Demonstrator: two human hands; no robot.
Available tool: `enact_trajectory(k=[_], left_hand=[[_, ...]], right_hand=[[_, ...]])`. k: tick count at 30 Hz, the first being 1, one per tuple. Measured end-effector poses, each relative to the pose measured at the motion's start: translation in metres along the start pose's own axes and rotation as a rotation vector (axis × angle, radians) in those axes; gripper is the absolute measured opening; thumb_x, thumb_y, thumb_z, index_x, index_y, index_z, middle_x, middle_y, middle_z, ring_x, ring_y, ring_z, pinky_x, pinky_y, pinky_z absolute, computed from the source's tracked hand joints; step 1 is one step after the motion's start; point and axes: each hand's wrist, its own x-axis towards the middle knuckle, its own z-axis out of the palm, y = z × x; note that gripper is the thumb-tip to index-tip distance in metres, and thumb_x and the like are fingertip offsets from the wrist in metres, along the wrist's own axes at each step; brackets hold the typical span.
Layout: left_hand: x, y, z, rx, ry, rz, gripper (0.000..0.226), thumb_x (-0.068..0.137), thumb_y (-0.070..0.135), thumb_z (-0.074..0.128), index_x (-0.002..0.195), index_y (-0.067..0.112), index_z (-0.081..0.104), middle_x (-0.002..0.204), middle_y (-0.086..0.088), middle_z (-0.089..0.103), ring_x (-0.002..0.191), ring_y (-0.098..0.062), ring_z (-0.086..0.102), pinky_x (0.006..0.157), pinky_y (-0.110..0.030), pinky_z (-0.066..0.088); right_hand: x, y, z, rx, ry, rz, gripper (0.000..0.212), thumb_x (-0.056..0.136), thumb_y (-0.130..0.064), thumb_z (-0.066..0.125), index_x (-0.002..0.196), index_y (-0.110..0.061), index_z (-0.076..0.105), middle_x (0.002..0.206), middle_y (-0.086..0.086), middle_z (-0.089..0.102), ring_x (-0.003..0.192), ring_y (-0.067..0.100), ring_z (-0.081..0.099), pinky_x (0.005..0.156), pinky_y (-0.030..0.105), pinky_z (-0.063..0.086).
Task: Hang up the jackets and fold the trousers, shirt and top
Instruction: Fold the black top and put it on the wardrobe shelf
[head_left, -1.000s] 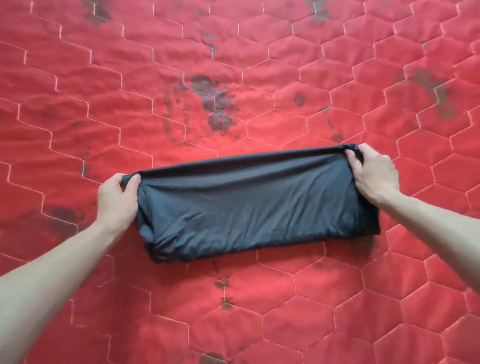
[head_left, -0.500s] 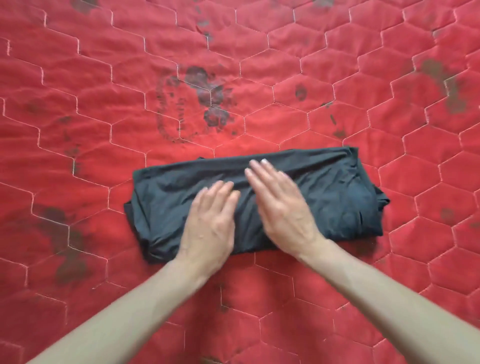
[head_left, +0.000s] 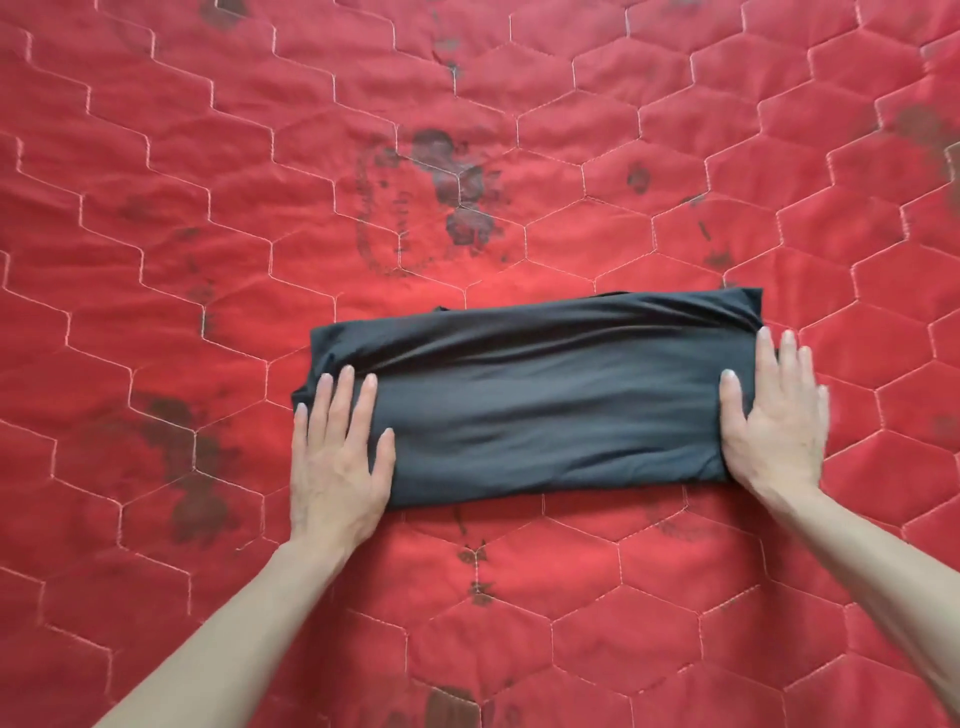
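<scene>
A dark grey garment (head_left: 550, 405) lies folded into a long flat rectangle on the red quilt, its long side running left to right. My left hand (head_left: 337, 457) presses flat on the garment's left end, fingers straight and spread. At the right end, my right hand (head_left: 774, 421) lies flat too, fingers straight, partly over the edge onto the quilt. Neither hand grips the cloth. I cannot tell which kind of garment it is.
A red quilt (head_left: 208, 208) with white hexagon stitching fills the whole view. Dark stains (head_left: 457, 182) mark it above the garment and at the left (head_left: 187, 467). No other clothes or hangers are in sight.
The hands let go of the garment's top corners, pressed its middle, then slid apart to its two ends. The cloth lies flatter and smoother now.
</scene>
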Motion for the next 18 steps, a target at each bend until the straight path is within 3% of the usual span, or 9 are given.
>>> enact_trajectory(k=[5, 9, 14, 16, 18], left_hand=[[-0.001, -0.003, -0.008, -0.038, -0.046, -0.005, 0.067, 0.105, 0.045, 0.031, 0.165, 0.016, 0.026, 0.175, -0.006, 0.012, 0.163, -0.024, 0.004, 0.130, -0.053, 0.013], [0.006, 0.018, -0.010, 0.124, -0.002, -0.010, 0.066, 0.105, 0.044, 0.034, 0.162, 0.009, 0.034, 0.172, -0.017, 0.020, 0.161, -0.034, 0.013, 0.129, -0.056, 0.012], [-0.002, 0.080, 0.006, 0.122, 0.026, 0.292, 0.064, 0.106, 0.040, 0.039, 0.163, 0.011, 0.032, 0.173, -0.012, 0.021, 0.161, -0.029, 0.014, 0.128, -0.056, 0.018], [-0.007, 0.122, 0.020, 0.060, -0.018, 0.420, 0.064, 0.106, 0.041, 0.041, 0.164, 0.015, 0.031, 0.173, -0.010, 0.020, 0.161, -0.028, 0.015, 0.127, -0.055, 0.021], [-0.007, 0.165, 0.033, 0.008, -0.070, 0.464, 0.064, 0.107, 0.043, 0.040, 0.165, 0.019, 0.028, 0.174, -0.008, 0.018, 0.161, -0.026, 0.014, 0.127, -0.055, 0.022]], right_hand=[[-0.002, -0.006, -0.008, 0.069, -0.042, 0.049, 0.076, 0.101, -0.057, 0.025, 0.167, -0.021, 0.014, 0.174, 0.009, 0.011, 0.161, 0.028, 0.007, 0.127, 0.053, 0.012], [-0.016, -0.004, -0.008, 0.241, 0.049, 0.150, 0.081, 0.107, -0.051, 0.045, 0.167, -0.012, 0.007, 0.174, 0.012, 0.008, 0.161, 0.028, 0.006, 0.130, 0.043, 0.007], [-0.034, -0.005, -0.005, 0.373, 0.033, 0.413, 0.087, 0.104, -0.051, 0.051, 0.165, -0.003, 0.012, 0.174, 0.014, 0.007, 0.161, 0.025, 0.003, 0.130, 0.038, 0.004], [-0.040, -0.006, -0.007, 0.368, -0.013, 0.393, 0.079, 0.106, -0.047, 0.049, 0.164, -0.002, 0.018, 0.174, 0.015, 0.009, 0.161, 0.025, 0.004, 0.129, 0.037, 0.004], [-0.045, -0.006, -0.011, 0.359, 0.010, 0.331, 0.073, 0.104, -0.043, 0.056, 0.160, -0.003, 0.031, 0.170, 0.014, 0.024, 0.158, 0.028, 0.017, 0.127, 0.038, 0.012]])
